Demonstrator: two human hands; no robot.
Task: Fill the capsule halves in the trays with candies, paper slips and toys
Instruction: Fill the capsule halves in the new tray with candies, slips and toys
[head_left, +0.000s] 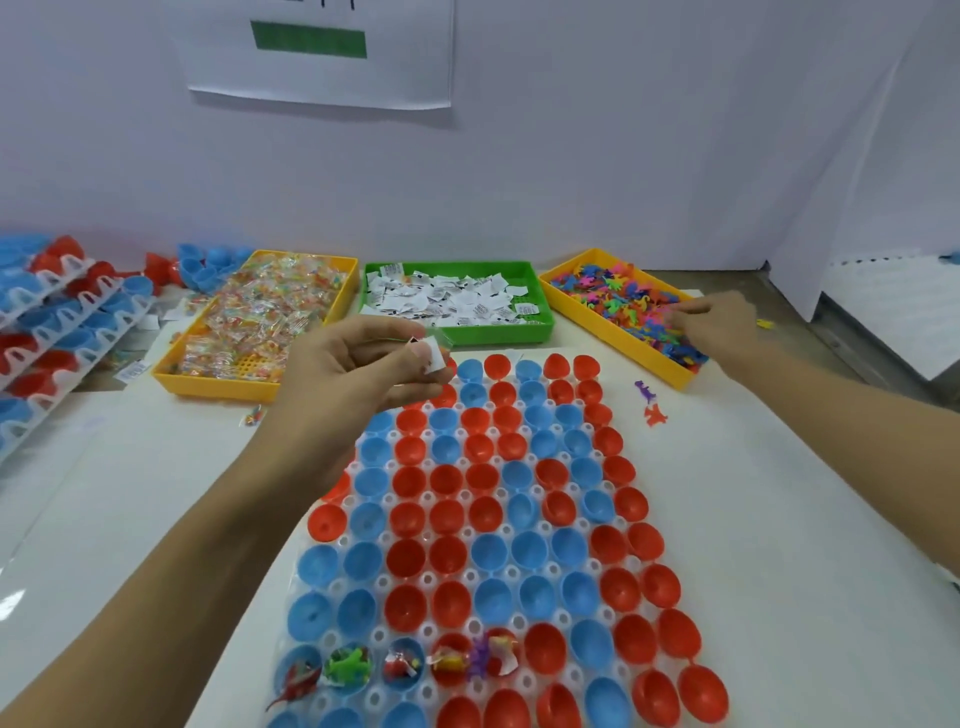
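While left hand (358, 364) pinches a paper slip (434, 358) above capsule halves (488, 519), right hand (714, 325) fingers curled into toys (623, 301), grip unclear.

Print on the paper slips (457, 301) too small to read, left hand (358, 374) covering several capsule halves (498, 525), tray's nearest row cut off below, wall sheet (317, 47) cropped above

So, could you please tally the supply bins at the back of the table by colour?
Yellow bins: 2, the candy bin and the toy bin
Green bins: 1, the paper slip bin
Total: 3
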